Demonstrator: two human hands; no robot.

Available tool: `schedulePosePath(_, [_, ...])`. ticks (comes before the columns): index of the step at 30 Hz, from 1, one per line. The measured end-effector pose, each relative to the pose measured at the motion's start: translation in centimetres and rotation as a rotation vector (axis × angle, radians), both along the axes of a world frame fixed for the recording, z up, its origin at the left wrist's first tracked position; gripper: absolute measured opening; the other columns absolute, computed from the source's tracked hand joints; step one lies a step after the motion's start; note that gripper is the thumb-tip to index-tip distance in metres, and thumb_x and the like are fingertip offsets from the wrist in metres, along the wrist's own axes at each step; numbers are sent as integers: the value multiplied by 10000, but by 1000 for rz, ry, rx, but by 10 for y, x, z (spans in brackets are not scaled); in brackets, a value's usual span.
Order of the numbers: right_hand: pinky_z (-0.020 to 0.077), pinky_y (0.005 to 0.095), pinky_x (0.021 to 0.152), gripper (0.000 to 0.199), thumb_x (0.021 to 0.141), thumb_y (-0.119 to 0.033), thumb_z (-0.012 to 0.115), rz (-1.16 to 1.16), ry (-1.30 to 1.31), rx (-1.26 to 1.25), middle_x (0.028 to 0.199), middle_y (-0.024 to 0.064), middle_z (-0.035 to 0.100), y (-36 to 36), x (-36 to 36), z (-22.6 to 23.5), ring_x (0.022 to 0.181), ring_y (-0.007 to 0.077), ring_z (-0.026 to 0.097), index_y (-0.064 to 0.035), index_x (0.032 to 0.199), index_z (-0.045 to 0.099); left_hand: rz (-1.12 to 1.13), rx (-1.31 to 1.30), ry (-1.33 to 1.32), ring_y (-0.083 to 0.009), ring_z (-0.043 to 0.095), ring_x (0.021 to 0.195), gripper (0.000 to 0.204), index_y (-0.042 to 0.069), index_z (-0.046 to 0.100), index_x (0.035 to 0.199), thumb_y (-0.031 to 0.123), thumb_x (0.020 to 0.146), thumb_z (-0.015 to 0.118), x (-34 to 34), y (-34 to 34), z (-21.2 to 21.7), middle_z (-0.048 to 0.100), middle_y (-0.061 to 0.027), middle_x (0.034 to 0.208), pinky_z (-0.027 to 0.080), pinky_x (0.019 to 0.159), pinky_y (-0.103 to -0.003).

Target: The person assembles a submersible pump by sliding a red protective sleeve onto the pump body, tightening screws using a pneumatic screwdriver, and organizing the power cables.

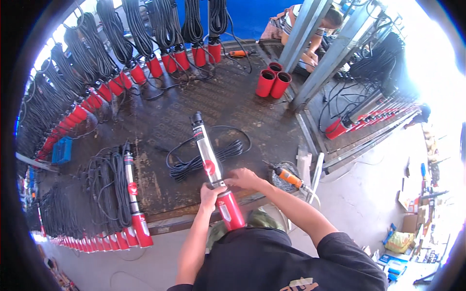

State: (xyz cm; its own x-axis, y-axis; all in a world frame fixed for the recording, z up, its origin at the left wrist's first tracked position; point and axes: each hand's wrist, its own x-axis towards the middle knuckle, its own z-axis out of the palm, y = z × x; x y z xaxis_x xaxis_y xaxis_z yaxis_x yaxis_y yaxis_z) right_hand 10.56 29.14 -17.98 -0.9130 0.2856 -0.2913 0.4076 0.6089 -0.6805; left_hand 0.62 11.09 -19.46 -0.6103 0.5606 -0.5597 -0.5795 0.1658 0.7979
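A slim submersible pump (pixel 208 162), silver above with a red lower casing (pixel 230 211) and a black top, leans over the bench's front edge. My left hand (pixel 209 196) is closed around it just above the red casing. Beside the dark collar, my right hand (pixel 242 179) has its fingers drawn together against the pump. Whatever they pinch is too small to make out. Behind the pump lies a coiled black cable (pixel 206 160). An orange power screwdriver (pixel 289 177) rests at the bench edge to the right of my right hand.
Rows of red-based pumps with bundled cables (pixel 138 72) line the bench's far and left edges. More finished-looking pumps (pixel 138 213) stand at the near left. Three red cylinders (pixel 273 80) sit near metal posts (pixel 318 72). Another person (pixel 296 29) works beyond. A blue crate (pixel 61 150) stands left.
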Motion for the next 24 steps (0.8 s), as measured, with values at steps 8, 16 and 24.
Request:
schedulePosePath(8, [569, 440, 763, 181, 834, -199, 631, 174, -71, 658, 916, 64, 668, 51, 163, 31, 918, 262, 684, -114, 993, 625, 77, -36, -16, -240, 689, 730, 520, -56, 516, 1040, 15, 657, 861, 6, -1, -10, 650, -162, 912, 593, 659, -388])
schedulePosePath(16, [582, 437, 685, 125, 820, -125, 595, 399, -171, 761, 891, 28, 678, 68, 162, 12, 882, 253, 702, -125, 915, 675, 63, -255, 201, -254, 678, 792, 609, -17, 470, 1048, 60, 607, 883, 13, 10, -33, 631, -151, 941, 586, 697, -398])
schedulePosePath(24, [571, 461, 684, 119, 808, -130, 628, 84, -100, 633, 847, 96, 693, 54, 160, 17, 797, 332, 696, -89, 897, 695, 61, -214, 240, -279, 704, 883, 614, -13, 551, 1075, 148, 591, 892, 11, 7, -36, 695, -172, 992, 563, 789, -386])
